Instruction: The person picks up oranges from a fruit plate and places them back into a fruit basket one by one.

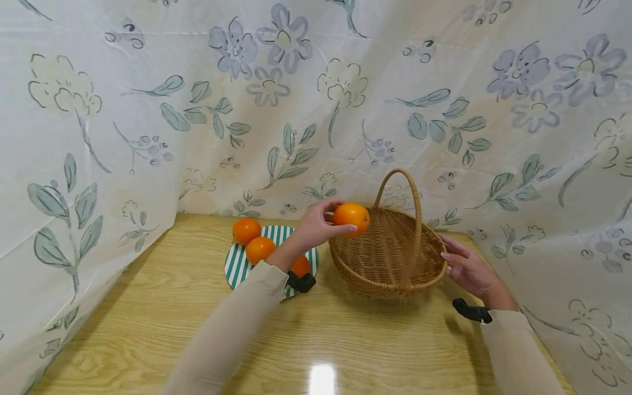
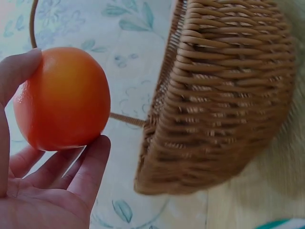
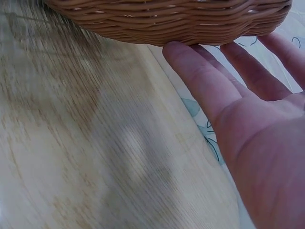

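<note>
My left hand (image 1: 318, 224) holds an orange (image 1: 351, 219) between thumb and fingers, at the left rim of the wicker basket (image 1: 380, 291). In the left wrist view the thumb lies on one side of the orange (image 2: 66, 98) and the fingertips on the other, with the basket (image 2: 224, 95) beside it. On the basket's right side, my right hand (image 1: 469, 269) touches the outer wall with extended fingers. The right wrist view has its fingertips right against the weave (image 3: 190, 24). No fruit shows in the visible part of the basket's inside.
Left of the basket lies a round green-and-white striped plate (image 1: 236, 269). Several more oranges (image 1: 260, 250) are on and beside it, one partly hidden by the left wrist. The basket's tall handle (image 1: 417, 219) arches upward. Floral cloth (image 1: 296, 109) hangs behind the wooden table (image 1: 345, 340).
</note>
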`<action>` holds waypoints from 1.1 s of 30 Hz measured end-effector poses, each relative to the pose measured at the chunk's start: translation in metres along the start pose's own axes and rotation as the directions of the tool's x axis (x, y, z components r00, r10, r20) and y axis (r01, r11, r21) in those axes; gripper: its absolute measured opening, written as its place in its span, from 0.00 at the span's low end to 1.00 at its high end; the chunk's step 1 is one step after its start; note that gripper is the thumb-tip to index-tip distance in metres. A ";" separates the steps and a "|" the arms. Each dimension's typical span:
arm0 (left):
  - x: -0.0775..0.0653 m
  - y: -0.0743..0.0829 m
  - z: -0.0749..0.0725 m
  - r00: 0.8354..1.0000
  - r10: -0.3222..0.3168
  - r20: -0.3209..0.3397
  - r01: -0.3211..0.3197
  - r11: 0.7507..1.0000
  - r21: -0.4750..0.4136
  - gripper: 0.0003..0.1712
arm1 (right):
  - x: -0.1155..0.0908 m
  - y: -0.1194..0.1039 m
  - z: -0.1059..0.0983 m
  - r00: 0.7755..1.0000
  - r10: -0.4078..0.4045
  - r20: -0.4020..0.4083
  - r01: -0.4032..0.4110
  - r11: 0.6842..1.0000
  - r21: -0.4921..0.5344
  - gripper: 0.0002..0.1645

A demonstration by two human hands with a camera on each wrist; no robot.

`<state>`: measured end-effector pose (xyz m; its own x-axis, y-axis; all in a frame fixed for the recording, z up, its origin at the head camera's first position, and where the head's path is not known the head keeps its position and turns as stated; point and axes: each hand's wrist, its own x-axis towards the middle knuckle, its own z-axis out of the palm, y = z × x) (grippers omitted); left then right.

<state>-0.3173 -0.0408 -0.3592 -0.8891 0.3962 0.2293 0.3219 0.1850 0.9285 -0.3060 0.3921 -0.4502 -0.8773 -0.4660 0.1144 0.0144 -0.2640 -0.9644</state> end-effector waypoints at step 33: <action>0.086 0.016 0.085 0.984 -0.168 0.058 0.177 0.958 -0.224 0.40 | 0.006 -0.004 -0.004 0.999 0.000 0.033 -0.001 0.999 0.037 0.38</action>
<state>-0.3609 0.0730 -0.3491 -0.9104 0.4104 0.0525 0.0780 0.0457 0.9959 -0.3134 0.3935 -0.4463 -0.8611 -0.4935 0.1222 0.0334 -0.2948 -0.9550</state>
